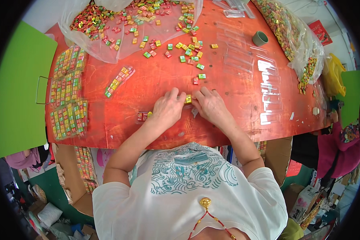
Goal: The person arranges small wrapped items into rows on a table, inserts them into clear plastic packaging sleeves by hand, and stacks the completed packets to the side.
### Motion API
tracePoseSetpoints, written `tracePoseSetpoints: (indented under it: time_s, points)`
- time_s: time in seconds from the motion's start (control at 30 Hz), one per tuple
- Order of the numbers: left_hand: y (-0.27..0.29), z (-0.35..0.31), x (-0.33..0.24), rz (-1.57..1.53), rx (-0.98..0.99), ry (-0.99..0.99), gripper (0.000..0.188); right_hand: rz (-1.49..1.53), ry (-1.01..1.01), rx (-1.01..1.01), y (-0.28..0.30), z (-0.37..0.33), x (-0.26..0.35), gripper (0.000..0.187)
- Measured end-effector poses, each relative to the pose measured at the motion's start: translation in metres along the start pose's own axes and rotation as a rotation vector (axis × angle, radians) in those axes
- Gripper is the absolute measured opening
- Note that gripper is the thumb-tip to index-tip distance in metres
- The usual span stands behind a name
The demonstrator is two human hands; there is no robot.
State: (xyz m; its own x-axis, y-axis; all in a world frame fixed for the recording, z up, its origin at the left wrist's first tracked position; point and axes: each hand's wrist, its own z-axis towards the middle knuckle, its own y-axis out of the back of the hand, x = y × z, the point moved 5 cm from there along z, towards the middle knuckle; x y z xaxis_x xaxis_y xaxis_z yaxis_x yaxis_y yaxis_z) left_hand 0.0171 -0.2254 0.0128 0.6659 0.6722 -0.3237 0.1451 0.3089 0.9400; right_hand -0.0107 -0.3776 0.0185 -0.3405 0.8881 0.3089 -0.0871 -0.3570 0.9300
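Observation:
My left hand [170, 107] and my right hand [213, 106] meet near the table's front edge, fingers curled inward. Between their fingertips is a small yellow box [188, 99], pinched from both sides. A scrap of clear plastic [195, 112] shows under my right fingers. Beside my left forearm lie small red boxes [142, 116], partly covered by the arm. Just beyond my hands sit a loose red box [195, 81] and a green box [202, 76]. A filled clear strip [119, 81] of coloured boxes lies to the left.
Stacked filled packs [69, 92] line the red table's left side. Loose boxes spill from a plastic bag [108, 50] at the back. Clear empty trays [270, 92], a grey-green cup [260, 38] and a full bag [284, 28] stand right. Another person's magenta sleeve [340, 138] shows far right.

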Motion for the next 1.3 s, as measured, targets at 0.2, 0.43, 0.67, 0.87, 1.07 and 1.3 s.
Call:
tracePoseSetpoints:
  time_s: [0.2, 0.43, 0.67, 0.87, 1.07, 1.3]
  points:
    - [0.005, -0.01, -0.005, -0.103, -0.033, 0.074, 0.048, 0.187, -0.08, -0.026, 0.012, -0.005, -0.009, 0.029]
    - [-0.01, -0.001, -0.015, -0.024, 0.006, -0.066, 0.072, -0.066, -0.068, -0.102, -0.004, 0.034, -0.039, 0.023]
    - [-0.032, -0.005, -0.011, 0.012, 0.152, -0.028, 0.081, -0.03, -0.113, -0.058, 0.019, 0.015, -0.038, 0.02]
    - [-0.03, -0.002, -0.009, -0.007, 0.188, 0.01, 0.085, -0.004, -0.066, 0.092, 0.016, -0.01, -0.018, 0.031]
    - [-0.027, -0.004, -0.011, -0.031, 0.137, 0.012, 0.085, 0.144, -0.09, -0.053, 0.003, -0.014, -0.021, 0.025]
    - [-0.026, -0.002, -0.009, -0.002, 0.138, -0.02, 0.077, 0.337, -0.104, -0.179, -0.004, 0.022, -0.035, 0.017]
